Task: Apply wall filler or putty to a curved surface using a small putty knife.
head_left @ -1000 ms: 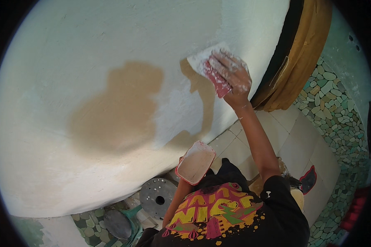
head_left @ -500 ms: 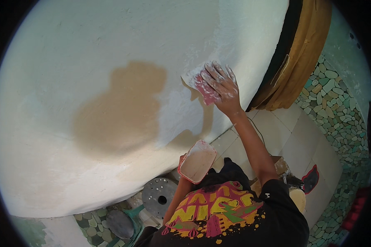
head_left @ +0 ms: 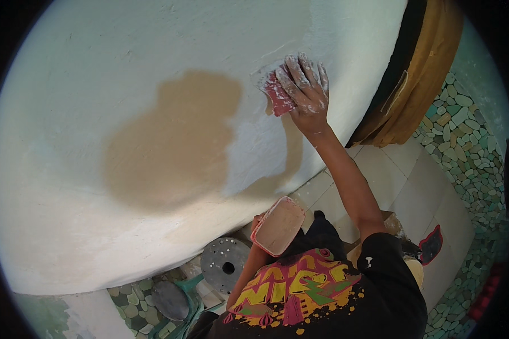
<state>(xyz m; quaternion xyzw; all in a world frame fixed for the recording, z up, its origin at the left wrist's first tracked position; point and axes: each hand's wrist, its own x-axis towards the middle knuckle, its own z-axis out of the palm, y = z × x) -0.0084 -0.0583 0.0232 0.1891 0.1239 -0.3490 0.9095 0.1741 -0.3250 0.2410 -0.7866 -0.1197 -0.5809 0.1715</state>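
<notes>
My right hand [head_left: 303, 89], dusted white, presses a small red scraper [head_left: 277, 96] flat against the pale wall [head_left: 124, 68], just right of a large bare tan patch [head_left: 169, 141]. The fingers spread over the scraper's back and hide most of it. My left hand [head_left: 258, 221] is held low in front of my chest and grips a flat rectangular plaster board [head_left: 278, 224] with a red rim. Only a little of that hand shows behind the board.
A brown and black door frame [head_left: 413, 79] runs down the right of the wall. Below lie pale floor tiles [head_left: 401, 169] and a green pebble floor [head_left: 469, 147]. A round grey perforated disc [head_left: 225, 263] and a green container [head_left: 178, 299] sit near my feet.
My right hand has slid the scraper leftward and slightly down along the wall toward the tan patch. The left hand with the board has stayed where it was.
</notes>
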